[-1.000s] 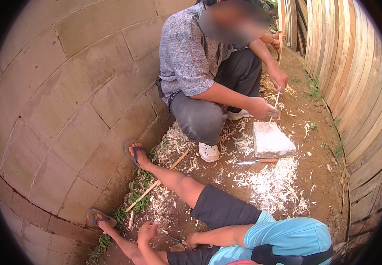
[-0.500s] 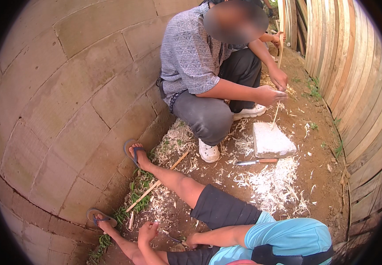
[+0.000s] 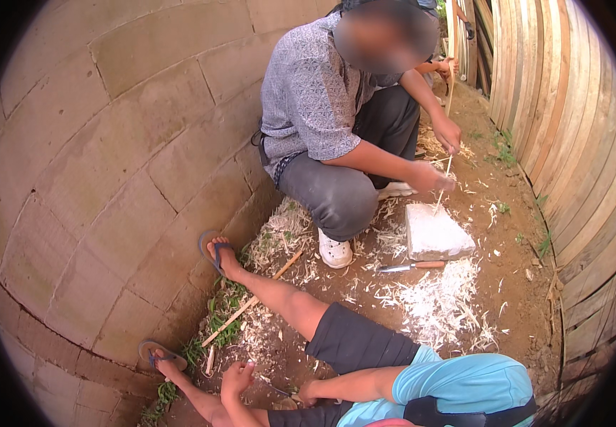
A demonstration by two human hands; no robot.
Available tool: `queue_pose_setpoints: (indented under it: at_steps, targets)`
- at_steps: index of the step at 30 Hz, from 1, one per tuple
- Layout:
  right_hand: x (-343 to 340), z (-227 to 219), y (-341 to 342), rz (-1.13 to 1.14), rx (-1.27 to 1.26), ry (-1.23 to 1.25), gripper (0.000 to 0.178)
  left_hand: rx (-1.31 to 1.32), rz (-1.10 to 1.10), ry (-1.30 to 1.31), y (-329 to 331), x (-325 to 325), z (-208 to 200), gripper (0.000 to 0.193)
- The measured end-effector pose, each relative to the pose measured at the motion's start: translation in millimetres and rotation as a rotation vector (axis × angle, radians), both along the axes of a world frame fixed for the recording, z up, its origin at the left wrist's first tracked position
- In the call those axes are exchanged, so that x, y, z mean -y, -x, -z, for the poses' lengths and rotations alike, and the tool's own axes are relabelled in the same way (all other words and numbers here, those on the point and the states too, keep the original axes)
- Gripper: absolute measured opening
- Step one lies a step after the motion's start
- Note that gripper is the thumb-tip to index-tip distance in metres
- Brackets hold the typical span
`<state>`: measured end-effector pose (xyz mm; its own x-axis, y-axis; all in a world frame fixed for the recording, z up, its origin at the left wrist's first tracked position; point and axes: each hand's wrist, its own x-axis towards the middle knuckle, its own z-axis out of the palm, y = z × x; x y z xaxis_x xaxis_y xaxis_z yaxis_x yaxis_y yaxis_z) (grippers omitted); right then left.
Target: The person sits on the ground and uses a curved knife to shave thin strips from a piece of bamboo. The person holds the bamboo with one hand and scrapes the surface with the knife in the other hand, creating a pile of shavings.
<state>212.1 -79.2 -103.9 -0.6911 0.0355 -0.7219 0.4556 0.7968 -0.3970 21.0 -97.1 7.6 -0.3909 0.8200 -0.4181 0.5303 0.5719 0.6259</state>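
At the lower edge, my left hand (image 3: 237,377) is raised with its fingers curled; whatever they hold is too small to make out. My right hand (image 3: 309,391) is closed low beside my shorts (image 3: 361,338). A thin dark strip, perhaps a blade, extends from it toward my left hand, but its kind is unclear. Wood shavings lie on the soil around both hands. Ahead of me a crouching co-worker (image 3: 315,107) holds a thin pale stick (image 3: 449,164) in both hands, its lower end at a whitish stone block (image 3: 438,233).
A knife (image 3: 413,267) with a wooden handle lies before the block, beside a heap of pale shavings (image 3: 444,306). A long wooden strip (image 3: 255,299) crosses behind my shin. A block wall (image 3: 116,178) stands left, a wooden slat fence (image 3: 571,121) right. Another person's hand (image 3: 449,67) grips an upright slat.
The co-worker's nearer hand has slid down the stick toward the block and is blurred. Their body leans slightly rightward. My own hands have hardly moved.
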Motion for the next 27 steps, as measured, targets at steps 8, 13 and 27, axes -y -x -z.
queue_pose_setpoints:
  at_steps: [8,13,27]
  targets:
    - [1.7,11.9,2.4,0.011,0.007,0.006,0.041,0.035,-0.011,0.012,0.3,-0.5,2.3,0.038]
    - [0.3,12.6,1.9,0.017,-0.002,0.024,0.049,0.064,-0.03,-0.005,2.7,-0.2,6.8,0.037]
    - [1.2,-6.2,-2.3,0.044,-0.004,0.016,0.043,-0.01,0.052,-0.067,-0.4,0.1,-0.1,0.032]
